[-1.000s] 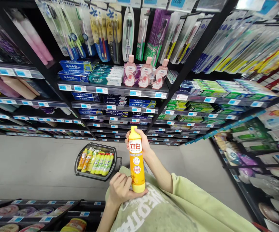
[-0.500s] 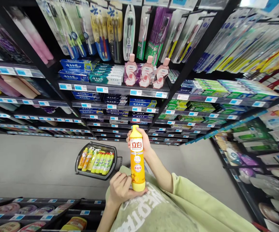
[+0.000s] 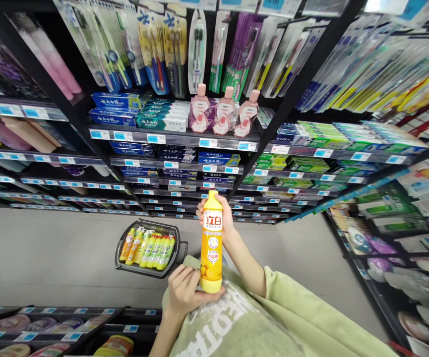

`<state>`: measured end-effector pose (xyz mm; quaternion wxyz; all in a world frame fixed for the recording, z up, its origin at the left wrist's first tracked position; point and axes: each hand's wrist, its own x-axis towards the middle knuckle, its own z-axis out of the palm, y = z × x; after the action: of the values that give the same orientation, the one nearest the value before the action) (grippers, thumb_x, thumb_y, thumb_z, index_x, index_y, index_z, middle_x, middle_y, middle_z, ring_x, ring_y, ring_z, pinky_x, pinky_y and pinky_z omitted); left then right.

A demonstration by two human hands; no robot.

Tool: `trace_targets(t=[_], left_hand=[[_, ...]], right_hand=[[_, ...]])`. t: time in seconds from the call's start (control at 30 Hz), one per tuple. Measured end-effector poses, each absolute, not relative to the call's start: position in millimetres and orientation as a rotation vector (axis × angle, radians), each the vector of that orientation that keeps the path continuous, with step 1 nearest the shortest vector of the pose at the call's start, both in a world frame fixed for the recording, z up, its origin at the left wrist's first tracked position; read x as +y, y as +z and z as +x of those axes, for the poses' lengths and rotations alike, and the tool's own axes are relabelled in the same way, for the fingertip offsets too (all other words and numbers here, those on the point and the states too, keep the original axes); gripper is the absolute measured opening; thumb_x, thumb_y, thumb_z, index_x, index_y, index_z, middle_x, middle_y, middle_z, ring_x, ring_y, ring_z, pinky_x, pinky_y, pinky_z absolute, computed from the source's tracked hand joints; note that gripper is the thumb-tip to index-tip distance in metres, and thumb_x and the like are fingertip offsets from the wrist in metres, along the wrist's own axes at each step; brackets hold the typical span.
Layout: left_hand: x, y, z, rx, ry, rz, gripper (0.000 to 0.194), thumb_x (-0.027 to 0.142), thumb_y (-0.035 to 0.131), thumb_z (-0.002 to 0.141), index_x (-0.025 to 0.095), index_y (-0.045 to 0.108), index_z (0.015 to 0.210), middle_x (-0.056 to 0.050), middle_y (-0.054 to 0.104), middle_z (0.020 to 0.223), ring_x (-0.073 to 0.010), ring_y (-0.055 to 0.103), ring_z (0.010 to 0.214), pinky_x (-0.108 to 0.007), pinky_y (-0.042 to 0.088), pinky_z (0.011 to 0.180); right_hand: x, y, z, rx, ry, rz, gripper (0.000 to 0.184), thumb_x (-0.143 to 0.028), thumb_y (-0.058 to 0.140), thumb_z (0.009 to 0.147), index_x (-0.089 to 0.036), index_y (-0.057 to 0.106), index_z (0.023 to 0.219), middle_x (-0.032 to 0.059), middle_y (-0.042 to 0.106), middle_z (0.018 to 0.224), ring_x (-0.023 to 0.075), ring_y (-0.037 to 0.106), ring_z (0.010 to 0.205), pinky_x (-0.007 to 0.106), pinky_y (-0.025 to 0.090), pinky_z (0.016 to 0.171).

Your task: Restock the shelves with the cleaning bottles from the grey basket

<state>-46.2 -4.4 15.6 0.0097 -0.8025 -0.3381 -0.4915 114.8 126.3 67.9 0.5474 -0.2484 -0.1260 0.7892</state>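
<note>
An orange-yellow dish soap bottle [image 3: 212,243] is held upright before my shirt in the head view, its label facing me. My right hand [image 3: 226,214] wraps round its upper part just below the yellow cap, with the fingers partly hidden behind it. Low on the bottle, my left hand [image 3: 186,290] has curled fingers against the side and its thumb stretched under the base. On the floor to the left stands a dark basket [image 3: 147,271] holding several upright bottles, some orange and some yellow-green.
Ahead, a dark shelf unit [image 3: 214,144] carries toothpaste boxes, pink bottles [image 3: 224,116] and hanging toothbrushes [image 3: 177,59]. Another stocked shelf [image 3: 385,258] runs along the right. Behind the basket, at lower left, is a further shelf [image 3: 46,317]. Grey floor [image 3: 88,248] lies between them.
The bottle has turned slightly in my hands, its top shifting a little to the right and its base a little to the left. Both hands keep their hold, and the basket stays put.
</note>
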Motion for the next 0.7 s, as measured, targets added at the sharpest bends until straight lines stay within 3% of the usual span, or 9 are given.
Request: trace_targets(t=[0.47,0.7], left_hand=[[-3.6,17.9,-44.3,-1.051,-1.493,-2.519,0.051,0.049,0.09,0.074,0.021,0.048,0.075,0.005,0.048,0.057,-0.0137,0.048,0.051,-0.033,0.039,0.051],[-3.5,15.8,-45.6,-1.059,-1.497,-2.51,0.053,0.05,0.091,0.071,0.022,0.046,0.075,0.005,0.047,0.057,-0.0142,0.047,0.051,-0.034,0.037,0.052]], right_hand=[[126.1,69.0,114.7,-0.255,1.869,-0.657,0.043,-0.055,0.059,0.09,-0.014,0.067,0.079,0.0055,0.07,0.066,0.0144,0.064,0.049,0.025,0.057,0.045],[126.0,68.5,113.7,-0.294,1.885,-0.601,0.042,-0.056,0.066,0.084,-0.015,0.066,0.078,0.0032,0.066,0.065,0.0128,0.061,0.05,0.023,0.055,0.045]])
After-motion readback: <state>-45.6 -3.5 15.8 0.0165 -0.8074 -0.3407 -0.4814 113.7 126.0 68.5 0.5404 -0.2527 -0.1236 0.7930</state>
